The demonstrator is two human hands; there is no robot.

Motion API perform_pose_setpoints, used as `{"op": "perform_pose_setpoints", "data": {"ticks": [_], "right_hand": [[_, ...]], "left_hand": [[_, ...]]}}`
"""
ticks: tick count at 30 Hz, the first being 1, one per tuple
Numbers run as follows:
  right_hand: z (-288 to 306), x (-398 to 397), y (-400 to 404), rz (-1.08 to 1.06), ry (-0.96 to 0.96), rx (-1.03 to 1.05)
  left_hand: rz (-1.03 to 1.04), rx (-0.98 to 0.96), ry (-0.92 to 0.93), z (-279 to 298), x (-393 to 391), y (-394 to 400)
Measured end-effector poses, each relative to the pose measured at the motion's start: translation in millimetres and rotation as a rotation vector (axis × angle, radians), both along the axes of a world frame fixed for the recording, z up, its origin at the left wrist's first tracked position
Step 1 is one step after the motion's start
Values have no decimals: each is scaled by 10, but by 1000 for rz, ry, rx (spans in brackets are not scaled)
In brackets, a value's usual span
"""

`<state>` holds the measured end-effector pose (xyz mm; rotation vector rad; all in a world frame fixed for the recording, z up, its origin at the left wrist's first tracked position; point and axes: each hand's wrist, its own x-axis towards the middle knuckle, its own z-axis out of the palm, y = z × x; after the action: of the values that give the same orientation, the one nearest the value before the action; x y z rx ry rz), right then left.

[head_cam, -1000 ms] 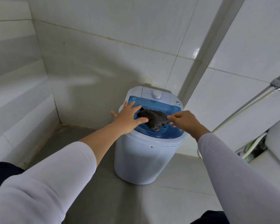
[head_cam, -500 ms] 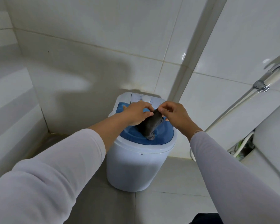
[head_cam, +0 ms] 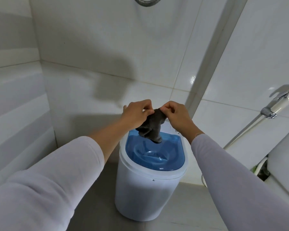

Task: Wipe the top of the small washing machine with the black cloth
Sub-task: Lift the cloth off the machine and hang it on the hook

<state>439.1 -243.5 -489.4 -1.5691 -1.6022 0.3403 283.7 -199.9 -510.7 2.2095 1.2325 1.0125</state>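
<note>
Two hands, left hand (head_cam: 137, 114) and right hand (head_cam: 177, 116), are pinched closed on the crumpled black cloth (head_cam: 151, 126), held above the blue translucent lid's (head_cam: 172, 157) 12 o'clock edge on the small white washing machine (head_cam: 140, 194).

Only one view is given, taken from a wide-angle camera worn on the person's head. The scene is looked at forward and steeply downward, along both outstretched arms in pale long sleeves, which enter from the lower left and lower right corners. The small white plastic washing machine with its translucent blue lid (head_cam: 153, 157) is seen from above and close by, just below the middle of the frame, with its top face fully shown and its front wall foreshortened. The glossy white tiled walls (head_cam: 93, 39) are bent by the lens toward the edges. The grey tiled floor (head_cam: 97, 212) fills the bottom strip.
</note>
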Motion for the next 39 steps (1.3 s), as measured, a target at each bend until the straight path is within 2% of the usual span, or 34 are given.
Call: {"op": "perform_pose_setpoints", "data": {"ticks": [5,11,18,23,26,29,31,33,35,39], "right_hand": [[226,-274,185,29,-36,45],[389,-620,453,146,-98,13],[427,-959,801,335,-135,-92],[290,-1140,1119,473,-143,-282],[169,-1251,1389,543,-102,-370],[79,-1377,1712,626,89,-426],[113,-1467,1882,672,204,-456],[222,-1550,2003,708,290,-492],[389,-1630,2085,738,317,-528],[919,-1768,2126,742,336,-570]], "left_hand": [[72,72,-43,202,-330,144],[130,71,-102,352,-657,335],[205,54,-68,344,-1135,664],[197,-20,-59,197,-1349,909],[182,-114,-45,43,-1467,1103],[162,-280,-40,-34,-1582,1339],[178,-459,-73,12,-1662,1487],[218,-720,-169,144,-1749,1594],[280,-903,-178,323,-1845,1660],[400,-934,-14,868,-2005,1684]]}}
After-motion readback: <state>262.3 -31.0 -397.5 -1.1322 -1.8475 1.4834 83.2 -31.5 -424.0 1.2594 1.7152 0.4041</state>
